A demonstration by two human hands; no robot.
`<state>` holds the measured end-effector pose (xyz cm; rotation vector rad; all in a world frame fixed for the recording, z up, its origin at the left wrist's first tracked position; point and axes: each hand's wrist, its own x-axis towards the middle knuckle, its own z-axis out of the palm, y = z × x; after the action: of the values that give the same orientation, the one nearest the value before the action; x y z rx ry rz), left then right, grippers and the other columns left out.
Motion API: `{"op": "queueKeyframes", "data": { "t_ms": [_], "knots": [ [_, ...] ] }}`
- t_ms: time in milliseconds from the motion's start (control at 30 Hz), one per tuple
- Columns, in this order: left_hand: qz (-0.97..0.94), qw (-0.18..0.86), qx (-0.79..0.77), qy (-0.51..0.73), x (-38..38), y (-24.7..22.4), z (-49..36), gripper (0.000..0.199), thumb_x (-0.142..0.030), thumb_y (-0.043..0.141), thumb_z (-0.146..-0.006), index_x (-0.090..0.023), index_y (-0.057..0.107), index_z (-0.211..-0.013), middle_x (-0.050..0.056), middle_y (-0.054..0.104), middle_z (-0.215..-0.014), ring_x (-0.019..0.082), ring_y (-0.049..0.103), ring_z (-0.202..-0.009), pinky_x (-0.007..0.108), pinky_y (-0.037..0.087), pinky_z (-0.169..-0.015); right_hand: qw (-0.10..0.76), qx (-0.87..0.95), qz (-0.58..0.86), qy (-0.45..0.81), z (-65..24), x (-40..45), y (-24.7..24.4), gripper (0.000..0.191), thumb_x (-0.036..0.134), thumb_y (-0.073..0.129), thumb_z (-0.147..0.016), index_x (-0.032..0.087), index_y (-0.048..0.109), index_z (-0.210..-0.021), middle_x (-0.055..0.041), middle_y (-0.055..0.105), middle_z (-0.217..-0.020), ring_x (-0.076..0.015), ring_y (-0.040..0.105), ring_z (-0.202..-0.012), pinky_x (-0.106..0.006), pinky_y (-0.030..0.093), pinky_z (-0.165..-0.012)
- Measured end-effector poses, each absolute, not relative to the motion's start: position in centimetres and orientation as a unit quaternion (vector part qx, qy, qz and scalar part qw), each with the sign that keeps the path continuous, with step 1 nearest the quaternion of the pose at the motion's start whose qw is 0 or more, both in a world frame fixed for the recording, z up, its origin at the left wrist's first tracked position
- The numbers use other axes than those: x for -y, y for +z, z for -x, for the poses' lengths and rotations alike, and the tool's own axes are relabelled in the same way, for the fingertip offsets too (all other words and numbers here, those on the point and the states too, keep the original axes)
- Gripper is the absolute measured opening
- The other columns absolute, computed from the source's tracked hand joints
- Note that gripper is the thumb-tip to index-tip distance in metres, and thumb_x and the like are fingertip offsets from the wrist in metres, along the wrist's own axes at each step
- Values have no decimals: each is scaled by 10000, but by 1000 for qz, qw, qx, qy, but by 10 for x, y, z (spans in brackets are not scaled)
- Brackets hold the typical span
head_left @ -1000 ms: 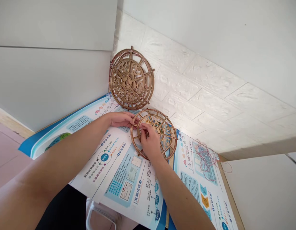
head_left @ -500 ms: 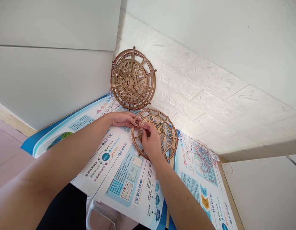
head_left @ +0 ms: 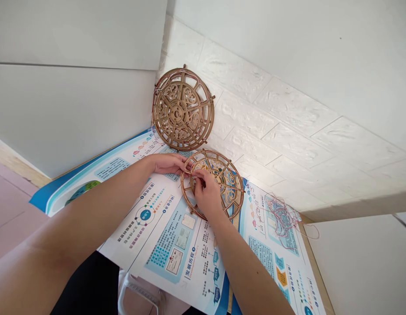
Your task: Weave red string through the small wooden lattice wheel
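Closely paired, the left hand (head_left: 170, 164) clasps the rim of a bronze openwork disc (head_left: 229, 180) at ten o'clock, and the right hand (head_left: 208, 192) crosses its face, fingertips beside the left's; whether these pinch a wire, I can't tell. Round, without a long axis, the disc lies toward four o'clock from the left hand and one o'clock from the right, nearer its hub. Beyond, at eleven o'clock, similar stacked discs (head_left: 177, 113) tilt beside the white brick-patterned wall (head_left: 271, 113); at four, tangled wire (head_left: 281, 216) lies on the poster-covered desk (head_left: 229, 302).
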<state>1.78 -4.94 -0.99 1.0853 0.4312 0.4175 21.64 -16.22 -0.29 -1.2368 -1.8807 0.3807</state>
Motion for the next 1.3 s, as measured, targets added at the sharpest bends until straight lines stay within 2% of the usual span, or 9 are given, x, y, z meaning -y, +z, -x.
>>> {"op": "queueKeyframes", "data": {
  "t_ms": [133, 367, 533, 833, 967, 1100, 1233, 1300],
  "knots": [
    [-512, 814, -193, 194, 49, -11, -18, 236, -174, 805, -751, -160, 711, -966, 51, 717, -1008, 183, 650, -937, 341, 493, -993, 366, 787, 490, 83, -212, 166, -1, 263, 141, 435, -975, 208, 650, -1111, -94, 715, -1056, -247, 650, -1005, -407, 541, -869],
    [-515, 810, -209, 188, 48, -12, -17, 306, -166, 806, -741, -165, 722, -1036, 58, 731, -1109, 185, 669, -1013, 312, 507, -995, 319, 823, 466, 61, -208, 169, 5, 304, 103, 470, -916, 174, 596, -1183, -137, 678, -1093, -284, 609, -1048, -450, 525, -911],
    [-524, 809, -194, 185, 49, -11, -16, 301, -165, 808, -770, -166, 718, -1057, 61, 734, -1122, 190, 680, -1041, 318, 525, -994, 331, 819, 463, 66, -212, 167, 2, 298, 104, 470, -925, 186, 600, -1180, -130, 683, -1100, -275, 616, -1052, -449, 530, -921],
    [-501, 818, -207, 194, 50, -9, -18, 313, -193, 883, -742, -151, 693, -988, 35, 734, -995, 159, 682, -948, 321, 523, -991, 382, 795, 461, 98, -213, 165, 3, 208, 127, 460, -967, 214, 620, -1066, -99, 677, -1054, -239, 637, -1009, -396, 545, -877],
    [-501, 811, -229, 198, 50, -10, -18, 367, -228, 919, -710, -154, 693, -990, 42, 734, -1015, 166, 688, -968, 308, 530, -973, 380, 796, 461, 93, -213, 165, 3, 238, 130, 467, -958, 204, 608, -1135, -111, 674, -1096, -246, 635, -1042, -407, 540, -896],
    [-504, 807, -237, 196, 49, -12, -18, 383, -233, 925, -703, -157, 688, -994, 43, 737, -1004, 169, 694, -960, 303, 535, -952, 361, 811, 451, 91, -213, 166, 2, 230, 124, 468, -941, 204, 612, -1102, -103, 682, -1056, -254, 628, -1025, -421, 534, -902],
    [-509, 808, -222, 194, 48, -13, -17, 360, -230, 912, -722, -158, 696, -1001, 48, 741, -1035, 166, 692, -976, 296, 537, -954, 367, 804, 459, 90, -212, 167, 2, 347, 134, 506, -912, 180, 554, -1253, -135, 663, -1185, -267, 621, -1072, -448, 530, -930],
    [-511, 809, -213, 195, 48, -13, -17, 343, -220, 900, -734, -156, 700, -1006, 51, 742, -1037, 167, 692, -973, 296, 540, -950, 354, 811, 456, 92, -212, 168, 3, 374, 121, 514, -894, 182, 550, -1260, -132, 662, -1192, -271, 615, -1088, -458, 523, -950]
  ]
}}
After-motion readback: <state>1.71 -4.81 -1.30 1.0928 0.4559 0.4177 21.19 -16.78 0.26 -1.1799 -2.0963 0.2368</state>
